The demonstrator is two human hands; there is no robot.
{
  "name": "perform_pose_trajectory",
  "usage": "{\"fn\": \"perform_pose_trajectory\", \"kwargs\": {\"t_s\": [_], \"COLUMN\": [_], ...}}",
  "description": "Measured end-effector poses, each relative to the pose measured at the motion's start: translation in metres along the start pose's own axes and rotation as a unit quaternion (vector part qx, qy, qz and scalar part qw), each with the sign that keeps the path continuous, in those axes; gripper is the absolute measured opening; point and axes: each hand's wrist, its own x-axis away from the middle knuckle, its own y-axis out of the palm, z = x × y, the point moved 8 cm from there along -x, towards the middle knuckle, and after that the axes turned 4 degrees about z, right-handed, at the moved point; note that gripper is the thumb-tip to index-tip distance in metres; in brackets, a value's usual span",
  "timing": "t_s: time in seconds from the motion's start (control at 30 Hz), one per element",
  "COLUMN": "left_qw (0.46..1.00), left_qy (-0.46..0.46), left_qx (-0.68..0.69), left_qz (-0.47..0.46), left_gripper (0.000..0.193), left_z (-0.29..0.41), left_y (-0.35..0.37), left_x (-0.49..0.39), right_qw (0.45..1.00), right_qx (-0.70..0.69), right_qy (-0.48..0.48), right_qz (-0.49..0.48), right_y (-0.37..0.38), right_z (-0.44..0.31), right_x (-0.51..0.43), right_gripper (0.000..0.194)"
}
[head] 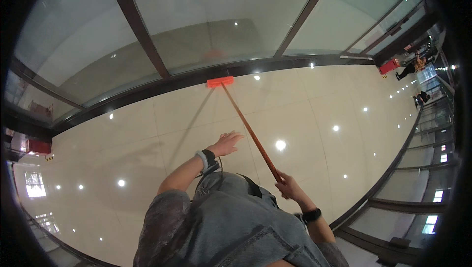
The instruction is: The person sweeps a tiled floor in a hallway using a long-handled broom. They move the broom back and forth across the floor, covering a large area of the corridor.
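Note:
My right hand (290, 186) is wrapped around the lower end of a reddish-brown wooden broom handle (252, 134). The handle slants away from me to an orange-red brush head (220, 82), which rests on the floor close against the dark baseboard below the glass wall. My left hand (226, 143) hangs in the air to the left of the handle, apart from it, fingers extended and holding nothing. A dark band and a light band circle my left wrist, and a dark watch or band is on the right one.
Glossy beige floor tiles (332, 101) reflect ceiling lights. Glass panels in dark frames (136, 24) stand ahead, with more along the right. Red boxes stand by the wall at left (38, 147) and far right (389, 67). Two people (409, 68) are in the distance at right.

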Motion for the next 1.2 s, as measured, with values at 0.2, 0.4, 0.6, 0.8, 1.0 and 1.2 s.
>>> {"fn": "perform_pose_trajectory", "kwargs": {"t_s": [0.2, 0.4, 0.6, 0.8, 1.0, 1.2], "left_qw": [0.999, 0.999, 0.998, 0.995, 0.963, 0.981], "left_qy": [0.030, 0.009, 0.013, 0.061, 0.119, 0.053], "left_qx": [0.003, -0.022, -0.040, -0.020, -0.082, -0.069], "left_qz": [-0.034, -0.040, -0.049, -0.079, -0.227, -0.175], "left_gripper": [0.063, 0.064, 0.068, 0.064, 0.062, 0.065], "left_z": [-0.003, -0.020, -0.023, -0.006, 0.008, -0.022], "left_y": [0.001, -0.021, -0.024, -0.004, 0.027, 0.008], "left_x": [-0.003, 0.009, 0.003, -0.002, 0.002, 0.002], "right_qw": [0.999, 1.000, 0.999, 0.999, 0.999, 0.999], "right_qx": [0.019, -0.007, -0.034, -0.017, 0.017, -0.033], "right_qy": [0.030, -0.009, -0.025, 0.038, 0.033, 0.009], "right_qz": [-0.008, 0.005, 0.013, -0.034, -0.007, -0.026], "right_y": [0.018, 0.049, 0.067, 0.058, 0.046, 0.073], "right_z": [-0.023, -0.058, -0.065, -0.049, -0.058, -0.076], "right_x": [0.063, -0.037, -0.067, 0.049, 0.103, 0.011], "right_gripper": [0.053, 0.053, 0.055, 0.053, 0.051, 0.050]}}
